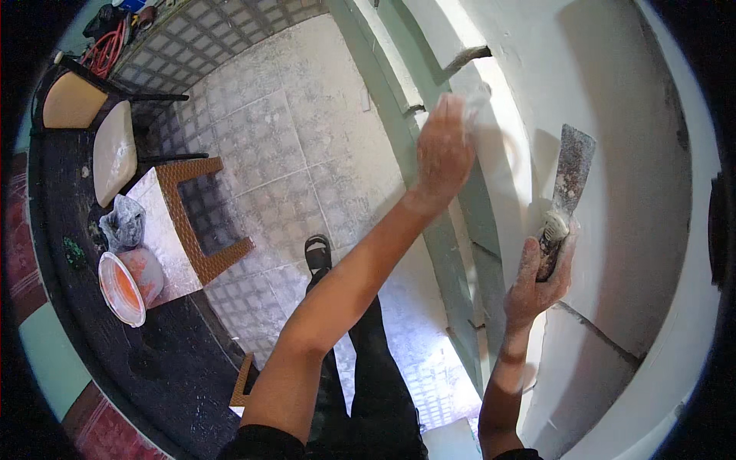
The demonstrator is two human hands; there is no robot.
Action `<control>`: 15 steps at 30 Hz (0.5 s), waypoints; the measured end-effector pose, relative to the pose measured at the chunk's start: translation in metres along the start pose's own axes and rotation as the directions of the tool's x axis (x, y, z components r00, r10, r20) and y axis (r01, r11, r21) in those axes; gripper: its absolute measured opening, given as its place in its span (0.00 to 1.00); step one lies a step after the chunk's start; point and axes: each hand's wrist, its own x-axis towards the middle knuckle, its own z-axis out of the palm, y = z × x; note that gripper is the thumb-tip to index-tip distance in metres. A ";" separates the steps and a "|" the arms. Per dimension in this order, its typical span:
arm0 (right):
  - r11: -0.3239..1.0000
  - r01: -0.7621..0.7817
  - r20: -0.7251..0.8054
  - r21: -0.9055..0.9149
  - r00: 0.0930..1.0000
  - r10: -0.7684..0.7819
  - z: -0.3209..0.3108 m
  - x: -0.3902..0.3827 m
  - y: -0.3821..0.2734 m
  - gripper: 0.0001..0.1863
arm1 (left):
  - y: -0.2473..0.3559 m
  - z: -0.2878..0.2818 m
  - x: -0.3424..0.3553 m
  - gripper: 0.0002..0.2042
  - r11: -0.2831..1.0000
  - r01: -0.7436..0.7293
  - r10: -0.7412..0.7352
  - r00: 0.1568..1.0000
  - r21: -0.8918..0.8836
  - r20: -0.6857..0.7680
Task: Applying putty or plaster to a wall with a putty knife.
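Observation:
My right hand [540,280] is wrapped round the handle of a putty knife [573,172]. Its wide grey blade points up and away, spotted with whitish plaster, in front of the white wall panel [613,268]. White dust coats the fingers. Farther ahead, my left hand [446,153] reaches to the lit edge of a stepped white ledge [502,138]. Motion smears its fingertips, and a pale blur lies beside them. Whether those fingers hold anything cannot be made out.
At left a small table with brown woven-look legs [195,264] bears a white tub with orange residue [123,287] and a crumpled plastic bag [123,224]. A chair [115,153] stands beyond it. Pale dust covers the floor tiles [268,130]. Dark gaps cross the panels at right.

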 end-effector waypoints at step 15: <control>0.998 -0.056 0.011 -0.018 0.998 0.056 -0.003 0.003 -0.003 0.28 | 0.011 0.002 0.026 0.09 0.938 0.343 -0.343 0.939 -0.057 0.008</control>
